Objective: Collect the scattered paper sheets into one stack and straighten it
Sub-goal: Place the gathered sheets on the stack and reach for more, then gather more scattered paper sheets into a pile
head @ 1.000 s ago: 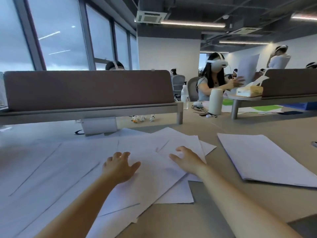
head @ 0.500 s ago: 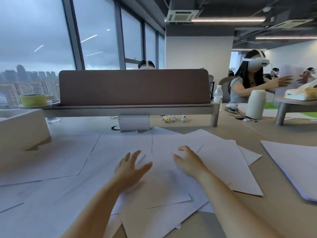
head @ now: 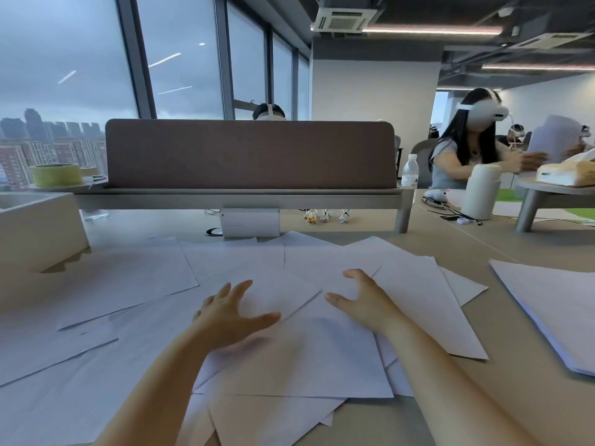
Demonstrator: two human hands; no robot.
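Several white paper sheets (head: 309, 358) lie scattered and overlapping across the beige desk (head: 457, 249), fanned at different angles. My left hand (head: 230, 312) hovers just over the sheets left of centre, fingers spread and thumb out, holding nothing. My right hand (head: 362, 299) rests on the sheets right of centre, fingers slightly bent with the tips on the paper. More sheets (head: 116, 281) spread to the left. A separate neat stack of paper (head: 560, 317) lies at the right edge of the desk.
A brown divider panel (head: 251, 152) closes off the desk's far side, with a white box (head: 249, 223) under it. A beige box (head: 35, 230) stands at the left. A white bottle (head: 479, 196), cables and a seated person with a headset are at the far right.
The camera has swung left, bringing the left sheets and the beige box into view. My left hand has lifted and spread its fingers; my right hand stays on the paper.
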